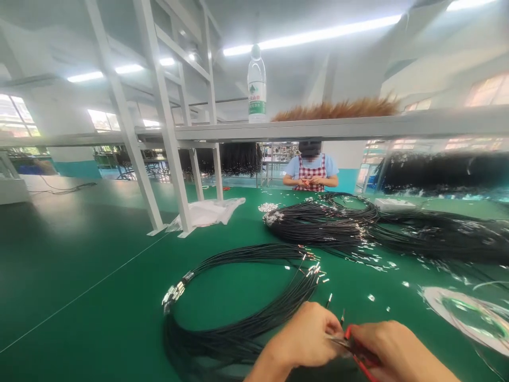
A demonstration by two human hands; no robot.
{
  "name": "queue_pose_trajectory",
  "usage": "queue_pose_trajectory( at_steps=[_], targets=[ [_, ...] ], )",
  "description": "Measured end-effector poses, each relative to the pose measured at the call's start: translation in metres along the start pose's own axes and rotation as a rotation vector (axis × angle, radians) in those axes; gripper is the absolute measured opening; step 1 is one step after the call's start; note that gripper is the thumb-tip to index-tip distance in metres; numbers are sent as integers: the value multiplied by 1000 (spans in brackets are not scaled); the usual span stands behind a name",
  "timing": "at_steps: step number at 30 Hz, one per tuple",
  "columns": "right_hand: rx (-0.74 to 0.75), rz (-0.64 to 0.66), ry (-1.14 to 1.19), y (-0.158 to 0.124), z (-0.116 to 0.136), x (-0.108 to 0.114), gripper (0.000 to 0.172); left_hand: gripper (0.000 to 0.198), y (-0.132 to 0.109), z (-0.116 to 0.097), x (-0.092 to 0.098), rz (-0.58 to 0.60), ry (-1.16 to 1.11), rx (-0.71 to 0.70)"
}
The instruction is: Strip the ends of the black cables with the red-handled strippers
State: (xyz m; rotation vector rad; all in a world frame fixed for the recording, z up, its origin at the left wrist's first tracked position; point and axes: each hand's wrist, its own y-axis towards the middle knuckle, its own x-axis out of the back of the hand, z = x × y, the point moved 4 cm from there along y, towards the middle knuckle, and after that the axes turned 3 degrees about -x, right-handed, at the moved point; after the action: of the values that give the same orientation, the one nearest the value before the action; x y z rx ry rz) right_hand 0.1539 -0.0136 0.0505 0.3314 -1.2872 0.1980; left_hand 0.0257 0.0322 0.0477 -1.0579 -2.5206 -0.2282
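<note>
My left hand [308, 335] is closed, pinching a thin black cable whose stripped tip [342, 317] stands up beside my fingers. Red-handled pliers [368, 367] are gripped in my right hand [392, 345]. Their metal jaws meet my left fingertips, and the exact spot they touch is hidden. Left of my hands lies a loop of black cables [242, 323] on the green table [131, 297]. Shiny metal ends gather at the loop's left side, and silvery and copper-coloured tips fan out at its upper right.
Larger bundles of black cables [318, 225] lie farther back, with small clear scraps around them. A white reel [441, 300] sits at right. White rack posts [159, 116] stand on a plastic sheet [210, 212]. Overhead, a shelf [222, 132] bears a water bottle [256, 87]. A person [311, 167] works opposite.
</note>
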Motion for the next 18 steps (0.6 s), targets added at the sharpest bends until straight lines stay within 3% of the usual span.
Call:
queue_pose_trajectory(
  at_steps=[6,11,13,18],
  targets=[
    [-263,268,561,-6,6,14,16,11,-5,-7,-1,171,-49,-56],
    [-385,368,1024,-14,2,7,17,15,-5,-8,2,265,-176,-25],
    [-405,304,1167,-14,-2,0,22,17,-3,-8,3,246,-237,-41],
    [-486,-81,1733,-1,-7,-23,34,21,4,-8,-1,41,-433,-84]
  ],
)
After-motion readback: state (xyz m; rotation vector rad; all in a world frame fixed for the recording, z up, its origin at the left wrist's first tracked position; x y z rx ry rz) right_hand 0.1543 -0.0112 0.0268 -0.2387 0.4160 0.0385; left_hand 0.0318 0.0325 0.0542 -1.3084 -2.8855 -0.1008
